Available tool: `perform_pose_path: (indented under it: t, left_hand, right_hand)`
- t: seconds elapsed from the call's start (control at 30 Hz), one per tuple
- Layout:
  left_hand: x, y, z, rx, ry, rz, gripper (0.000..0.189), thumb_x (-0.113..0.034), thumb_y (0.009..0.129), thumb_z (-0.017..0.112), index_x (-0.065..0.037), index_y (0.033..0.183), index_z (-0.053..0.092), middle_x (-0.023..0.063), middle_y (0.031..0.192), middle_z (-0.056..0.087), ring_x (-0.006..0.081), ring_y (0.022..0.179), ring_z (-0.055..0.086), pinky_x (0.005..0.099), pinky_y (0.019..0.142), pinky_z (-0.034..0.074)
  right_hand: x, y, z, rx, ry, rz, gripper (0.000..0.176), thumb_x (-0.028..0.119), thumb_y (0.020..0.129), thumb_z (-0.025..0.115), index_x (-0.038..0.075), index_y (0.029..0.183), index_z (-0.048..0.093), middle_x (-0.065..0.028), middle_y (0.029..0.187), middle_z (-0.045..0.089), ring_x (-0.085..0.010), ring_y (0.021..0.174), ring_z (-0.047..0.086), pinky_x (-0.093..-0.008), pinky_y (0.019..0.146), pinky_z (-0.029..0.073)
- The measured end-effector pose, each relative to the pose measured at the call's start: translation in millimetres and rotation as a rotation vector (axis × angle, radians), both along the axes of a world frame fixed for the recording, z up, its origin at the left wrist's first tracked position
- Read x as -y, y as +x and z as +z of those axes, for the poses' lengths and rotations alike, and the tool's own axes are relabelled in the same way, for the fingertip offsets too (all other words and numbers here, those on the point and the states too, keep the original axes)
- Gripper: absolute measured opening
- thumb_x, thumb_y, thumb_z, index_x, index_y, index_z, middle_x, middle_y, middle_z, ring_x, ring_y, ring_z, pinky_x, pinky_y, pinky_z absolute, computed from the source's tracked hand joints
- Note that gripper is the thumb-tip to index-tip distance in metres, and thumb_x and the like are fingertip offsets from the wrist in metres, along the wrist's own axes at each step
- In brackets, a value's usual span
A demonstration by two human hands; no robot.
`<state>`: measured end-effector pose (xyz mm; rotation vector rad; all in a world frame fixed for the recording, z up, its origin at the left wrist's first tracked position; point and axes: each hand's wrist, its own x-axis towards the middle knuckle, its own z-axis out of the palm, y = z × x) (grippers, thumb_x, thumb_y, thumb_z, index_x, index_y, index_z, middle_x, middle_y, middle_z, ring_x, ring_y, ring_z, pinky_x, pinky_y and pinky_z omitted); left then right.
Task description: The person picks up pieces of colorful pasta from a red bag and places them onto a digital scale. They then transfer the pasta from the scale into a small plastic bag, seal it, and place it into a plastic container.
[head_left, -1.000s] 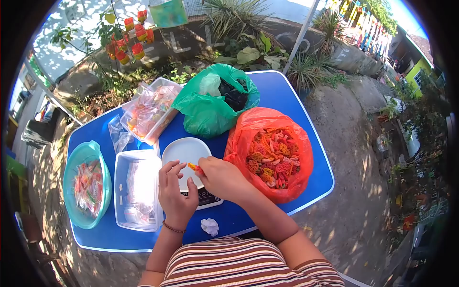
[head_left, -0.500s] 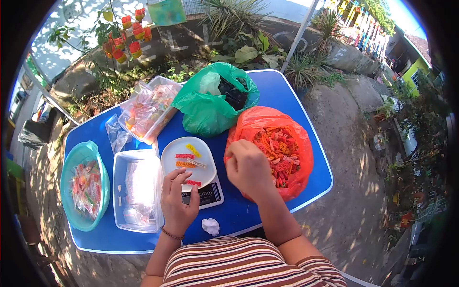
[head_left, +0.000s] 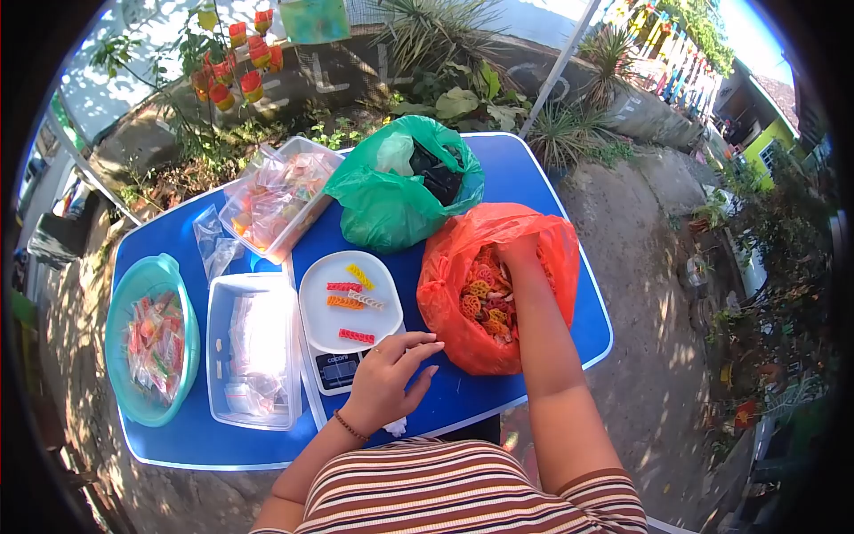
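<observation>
My right hand (head_left: 519, 255) is sunk into the open red plastic bag (head_left: 454, 303) of colourful crackers (head_left: 485, 307); its fingers are hidden among them. My left hand (head_left: 389, 378) hovers with fingers apart over the near edge of the small scale (head_left: 334, 369), holding nothing. On the scale sits a white plate (head_left: 342, 325) with several red, orange and yellow cracker pieces (head_left: 345, 301).
On the blue table (head_left: 534, 191) stand a green plastic bag (head_left: 391, 209), a clear box of packed crackers (head_left: 271, 205), a clear box of small bags (head_left: 253, 351) and a teal basket (head_left: 147, 343) of packets. A crumpled white scrap (head_left: 398, 427) lies by my wrist. Plants and a wall stand behind.
My right hand dropped crackers on the plate, then moved right and reached deep into the red bag. My left hand slid right and down, off the plate's edge.
</observation>
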<state>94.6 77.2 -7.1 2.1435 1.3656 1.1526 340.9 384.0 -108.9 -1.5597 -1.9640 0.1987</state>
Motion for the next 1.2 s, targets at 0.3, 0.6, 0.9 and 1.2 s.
perform_pose_path:
  t: [0.3,0.6,0.9,1.2]
  left_hand:
    - [-25.4,39.3,-13.7,-0.214,0.132,-0.082,0.053,-0.013,0.076,0.080,-0.018,0.128,0.068,0.0081,0.145,0.054,0.0309,0.122,0.057,0.0427,0.100,0.050]
    - [-58.6,59.3,-18.2,-0.292,0.151,-0.010,0.036,-0.008,0.079,0.070,-0.016,0.114,0.072,0.0030,0.089,0.058,0.0217,0.081,0.063,0.0357,0.071,0.054]
    - [-58.0,51.7,-9.5,-0.100,0.045,-0.035,0.043,-0.005,0.076,0.073,-0.010,0.118,0.069,0.0094,0.088,0.057,0.0301,0.086,0.062,0.0415,0.077,0.053]
    - [-24.1,36.7,-13.1,-0.116,-0.034,-0.142,0.039,-0.014,0.077,0.079,-0.010,0.115,0.070,0.0110,0.101,0.061,0.0300,0.088,0.062,0.0399,0.078,0.055]
  right_hand:
    - [71.1,-12.9,82.1,0.290,-0.284,0.008,0.025,0.016,0.092,0.067,0.004,0.113,0.071,-0.0225,0.118,0.069,-0.0397,0.106,0.067,-0.0474,0.092,0.053]
    - [130.1,-7.9,132.6,0.051,-0.271,0.163,0.022,0.012,0.092,0.068,-0.002,0.110,0.070,-0.0260,0.101,0.070,-0.0423,0.098,0.068,-0.0480,0.085,0.053]
    - [156.7,5.2,150.7,-0.113,-0.082,0.234,0.021,0.010,0.093,0.068,-0.006,0.106,0.067,-0.0234,0.102,0.069,-0.0431,0.099,0.065,-0.0481,0.086,0.051]
    - [192.0,-8.6,148.3,-0.113,-0.167,0.340,0.017,0.011,0.092,0.070,-0.005,0.098,0.067,-0.0212,0.090,0.067,-0.0398,0.087,0.065,-0.0473,0.078,0.051]
